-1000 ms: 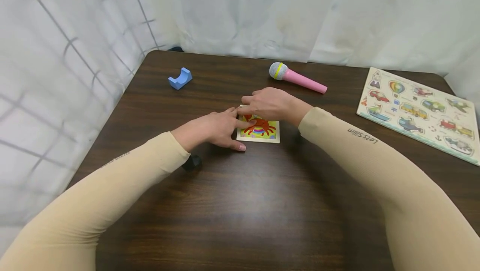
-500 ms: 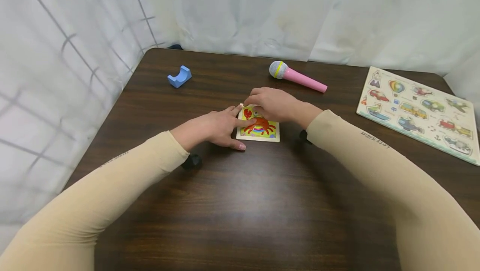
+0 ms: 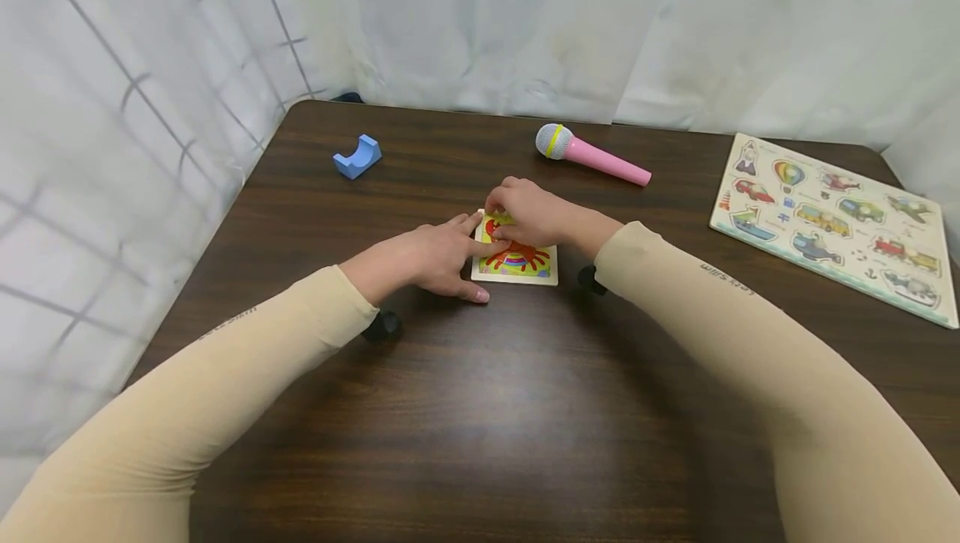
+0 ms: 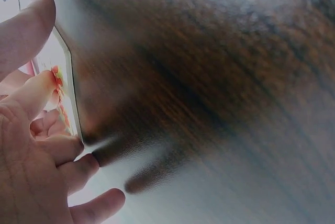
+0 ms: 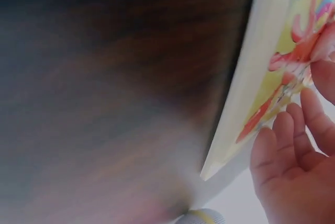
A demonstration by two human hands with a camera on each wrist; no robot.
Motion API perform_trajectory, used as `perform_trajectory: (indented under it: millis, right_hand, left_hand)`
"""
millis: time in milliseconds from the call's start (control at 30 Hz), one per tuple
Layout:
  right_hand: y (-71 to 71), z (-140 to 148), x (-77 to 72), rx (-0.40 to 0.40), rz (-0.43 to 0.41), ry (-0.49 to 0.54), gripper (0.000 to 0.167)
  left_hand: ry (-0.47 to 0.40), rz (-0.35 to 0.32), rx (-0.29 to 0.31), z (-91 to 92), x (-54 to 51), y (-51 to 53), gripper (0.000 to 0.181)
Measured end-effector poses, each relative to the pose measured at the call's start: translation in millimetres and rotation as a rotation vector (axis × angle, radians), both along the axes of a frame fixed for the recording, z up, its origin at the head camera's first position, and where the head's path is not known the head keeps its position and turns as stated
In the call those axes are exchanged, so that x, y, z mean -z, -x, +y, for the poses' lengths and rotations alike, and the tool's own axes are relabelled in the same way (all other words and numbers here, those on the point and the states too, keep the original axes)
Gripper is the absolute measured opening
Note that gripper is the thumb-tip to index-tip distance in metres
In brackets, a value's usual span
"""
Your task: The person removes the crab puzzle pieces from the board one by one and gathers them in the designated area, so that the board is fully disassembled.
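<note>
A small square crab puzzle, with a red crab on yellow and a pale frame, lies flat on the dark wooden table. My left hand rests at its left side, index finger reaching onto the crab, thumb on the table below. The left wrist view shows the spread fingers along the pale edge. Over the puzzle's upper part is my right hand, fingers loosely bent and touching the picture. In the right wrist view, nothing shows in the grasp of the right fingers; their contact with the surface is partly hidden.
A pink toy microphone lies behind the puzzle. At the back left sits a blue curved block. On the right is a large vehicle puzzle board. White sheeting hangs behind the table.
The right hand has shifted a little over the crab puzzle, its fingers now lower on the picture than half a second ago. The left hand stays in place.
</note>
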State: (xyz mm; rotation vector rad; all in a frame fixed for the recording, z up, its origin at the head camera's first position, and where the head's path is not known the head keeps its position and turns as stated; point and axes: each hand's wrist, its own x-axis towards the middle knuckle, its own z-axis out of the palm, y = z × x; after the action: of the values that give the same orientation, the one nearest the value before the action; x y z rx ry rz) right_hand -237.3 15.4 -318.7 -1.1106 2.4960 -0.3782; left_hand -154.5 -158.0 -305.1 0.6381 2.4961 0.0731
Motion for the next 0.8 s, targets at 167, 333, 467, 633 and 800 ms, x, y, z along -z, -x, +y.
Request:
perform_trajectory:
  millis: [167,333,467,633,800]
  right_hand:
    - [0.7,0.0,-1.2,0.072,-0.080,0.058,0.033]
    - [1.3,1.8,-1.0,0.113,-0.101,0.150,0.024]
    - [1.6,7.6,-4.0,0.132,-0.090,0.226,0.014]
    - [7.3,35.9,-10.5,0.231,-0.061,0.272,0.013]
    - [13.7,83.1,-7.2,0.349,-0.047,0.254,0.012]
  left_hand:
    - [-0.003,-0.004,0.001,1.0,0.4,0.5,0.085]
    - [0.005,0.004,0.008,2.2,-0.3,0.0,0.086]
    - [0.015,0.003,0.006,2.8,-0.8,0.0,0.086]
    - [0.027,0.000,-0.011,2.1,0.3,0.9,0.086]
    - [0.027,0.006,-0.010,1.4,1.4,-0.2,0.087]
